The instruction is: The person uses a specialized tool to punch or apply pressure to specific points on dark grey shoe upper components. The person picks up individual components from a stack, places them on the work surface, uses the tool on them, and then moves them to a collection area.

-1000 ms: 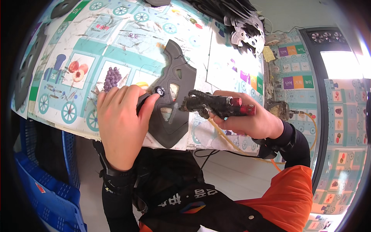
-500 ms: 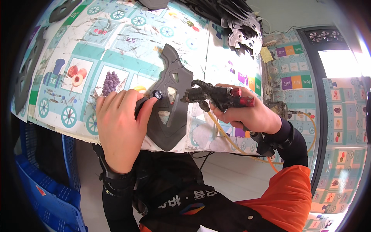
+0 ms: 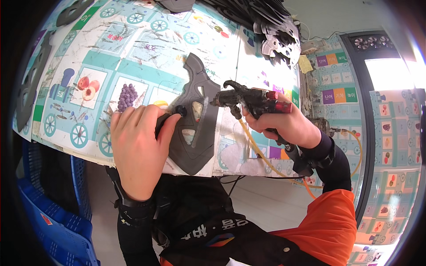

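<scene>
I see the left hand [image 3: 138, 144] with its grip pinched on a dark, round-ended piece [image 3: 180, 111] by the flat grey panel with holes [image 3: 197, 155] on the picture-covered desk [image 3: 153, 40], and the right hand [image 3: 287, 126] wrapped round a black, gun-shaped tool with red ends [image 3: 242, 98].

Grey parts [image 3: 188, 156] on printed tabletop [image 3: 155, 66]

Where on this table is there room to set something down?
The widest bare patch of patterned table covering lies beyond the left hand, between the left-edge gray part and the cutout part. A smaller one lies between the cutout part and the piled parts. It's crowded around the cutout part: left hand one side, spray gun in right hand the other.
</scene>
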`<state>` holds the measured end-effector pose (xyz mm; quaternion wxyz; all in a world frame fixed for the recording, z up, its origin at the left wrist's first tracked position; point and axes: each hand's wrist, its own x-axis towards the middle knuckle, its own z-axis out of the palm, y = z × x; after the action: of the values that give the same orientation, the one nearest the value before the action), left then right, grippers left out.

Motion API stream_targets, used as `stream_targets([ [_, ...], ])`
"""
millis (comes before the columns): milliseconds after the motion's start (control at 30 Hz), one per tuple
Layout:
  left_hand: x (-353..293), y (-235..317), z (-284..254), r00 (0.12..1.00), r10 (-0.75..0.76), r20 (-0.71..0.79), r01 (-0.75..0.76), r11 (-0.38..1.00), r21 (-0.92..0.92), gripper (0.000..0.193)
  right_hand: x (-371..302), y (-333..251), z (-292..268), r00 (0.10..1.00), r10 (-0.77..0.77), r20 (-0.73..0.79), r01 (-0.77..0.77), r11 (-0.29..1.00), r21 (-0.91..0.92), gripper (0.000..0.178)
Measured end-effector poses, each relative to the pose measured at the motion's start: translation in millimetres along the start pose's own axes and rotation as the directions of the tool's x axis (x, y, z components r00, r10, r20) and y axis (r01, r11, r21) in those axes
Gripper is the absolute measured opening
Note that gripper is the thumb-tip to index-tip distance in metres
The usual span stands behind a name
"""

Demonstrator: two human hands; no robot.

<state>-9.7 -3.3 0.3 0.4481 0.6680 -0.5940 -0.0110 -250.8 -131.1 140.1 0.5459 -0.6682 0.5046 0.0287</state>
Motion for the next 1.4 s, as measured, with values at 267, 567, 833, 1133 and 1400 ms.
stream_targets([
  [267, 0.0, 1.1, -3.6, 0.996, -0.037, 0.078, 0.037, 0.999, 0.012, 0.022, 6.7, -3.4, -5.2, 0.998, -0.068, -0.006, 0.067, 0.996, -0.058, 0.008],
  [567, 0.0, -0.1, -3.6, 0.996, -0.032, 0.086, 0.031, 0.999, 0.014, 0.023, 12.9, -6.7, -7.3, 0.988, -0.152, 0.028, 0.154, 0.970, -0.188, 0.012],
  [833, 0.3, -1.3, 0.9, 1.000, -0.001, 0.001, 0.001, 1.000, -0.022, 0.024, 17.0, -13.0, -1.6, 0.990, -0.134, 0.037, 0.138, 0.983, -0.118, 0.012],
  [1133, 0.8, -1.4, -0.6, 1.000, 0.000, 0.002, 0.000, 1.000, -0.018, 0.025, 19.7, -12.9, 2.6, 0.992, -0.125, 0.019, 0.126, 0.987, -0.103, 0.022],
  [1400, -1.5, -1.2, -3.7, 0.997, -0.025, 0.078, 0.025, 1.000, -0.003, 0.022, 5.3, -21.8, 6.6, 0.998, 0.053, -0.020, -0.053, 0.998, 0.017, 0.025],
])
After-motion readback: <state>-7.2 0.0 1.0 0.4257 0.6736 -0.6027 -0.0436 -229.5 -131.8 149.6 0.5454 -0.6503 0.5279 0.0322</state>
